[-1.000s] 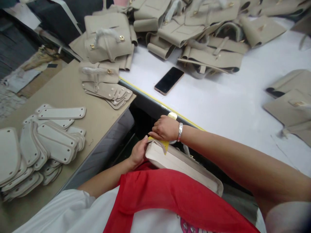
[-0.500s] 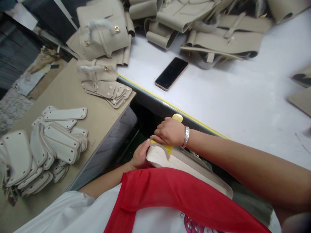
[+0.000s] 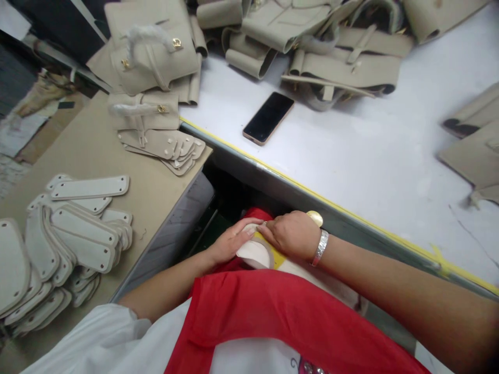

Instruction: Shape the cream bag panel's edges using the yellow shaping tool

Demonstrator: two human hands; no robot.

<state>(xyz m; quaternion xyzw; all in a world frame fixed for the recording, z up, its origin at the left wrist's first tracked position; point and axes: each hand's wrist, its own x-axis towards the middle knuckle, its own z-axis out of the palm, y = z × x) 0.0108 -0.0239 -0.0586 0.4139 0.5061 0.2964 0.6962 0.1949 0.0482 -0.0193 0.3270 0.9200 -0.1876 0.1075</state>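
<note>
A beige bag body point(image 3: 255, 254) with a pale inner side lies across my lap, partly hidden by my red apron. My left hand point(image 3: 230, 241) grips its rounded end, thumb on top. My right hand point(image 3: 294, 234), a silver bracelet at its wrist, is closed in a fist around a flat yellow tool point(image 3: 314, 218). The tool's rounded end sticks out beyond the knuckles, and its wider yellow part shows under the fist, against the bag's edge. The exact kind of tool is not clear. My two hands nearly touch at the bag's end.
At left, a brown board point(image 3: 156, 208) bears stacked beige panels with holes point(image 3: 83, 234) and strap pieces point(image 3: 163, 145). A phone point(image 3: 268, 118) lies on the white table point(image 3: 351, 150). Several beige bags point(image 3: 156, 57) sit along its far side, more at the right edge.
My right hand has moved right and down with the yellow tool, now lower along the bag's edge. The left fingers have stretched further over the bag's end. The view has shifted slightly.
</note>
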